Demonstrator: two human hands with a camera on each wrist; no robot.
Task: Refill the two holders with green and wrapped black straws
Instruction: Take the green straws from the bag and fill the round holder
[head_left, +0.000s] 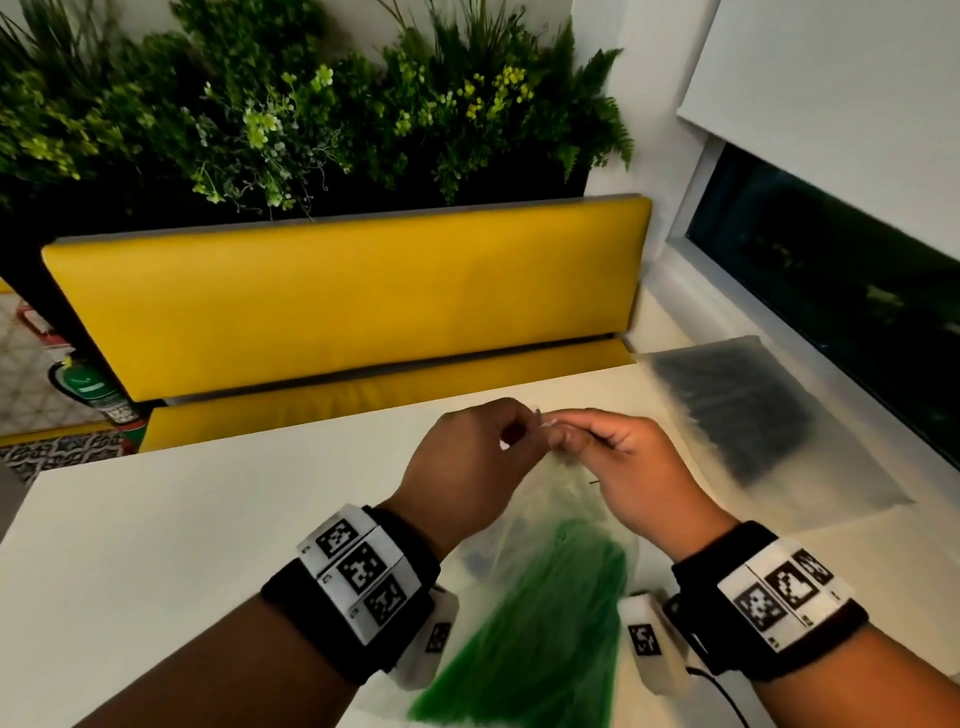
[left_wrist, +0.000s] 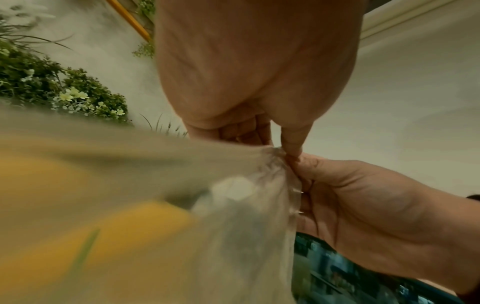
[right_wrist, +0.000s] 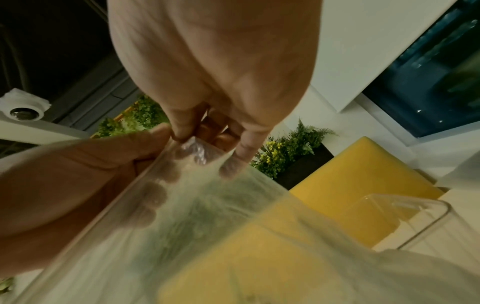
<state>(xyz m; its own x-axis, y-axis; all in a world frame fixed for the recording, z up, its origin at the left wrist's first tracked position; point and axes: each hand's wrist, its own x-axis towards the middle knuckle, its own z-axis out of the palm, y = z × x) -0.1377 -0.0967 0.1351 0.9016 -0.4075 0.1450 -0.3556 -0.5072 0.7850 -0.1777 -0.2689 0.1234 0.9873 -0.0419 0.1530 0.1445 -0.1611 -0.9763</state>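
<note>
Had both hands up over the white tabletop (head_left: 156, 519), left hand (head_left: 467, 462) and right hand (head_left: 623, 467) each pinching the crinkly top of a thin clear bag (head_left: 540, 519). Green straws (head_left: 550, 623) sat bunched inside. Frosted bag of black straws (head_left: 737, 410) lay flat further right.

- The tabletop (head_left: 156, 519) is pale cream and smooth; its far edge runs in front of a yellow bench seat (head_left: 389, 389).
- A frosted plastic bag of black straws (head_left: 753, 410) lies flat on the tabletop's far right corner, near the window sill.
- A clear plastic bag of green straws (head_left: 545, 623) has its lower end over the tabletop's near edge; whether it rests there or hangs cannot be told, since its top is lifted.
- In the right wrist view, a clear holder (right_wrist: 415, 222) with rounded corners stands on the tabletop, beside the yellow bench.
</note>
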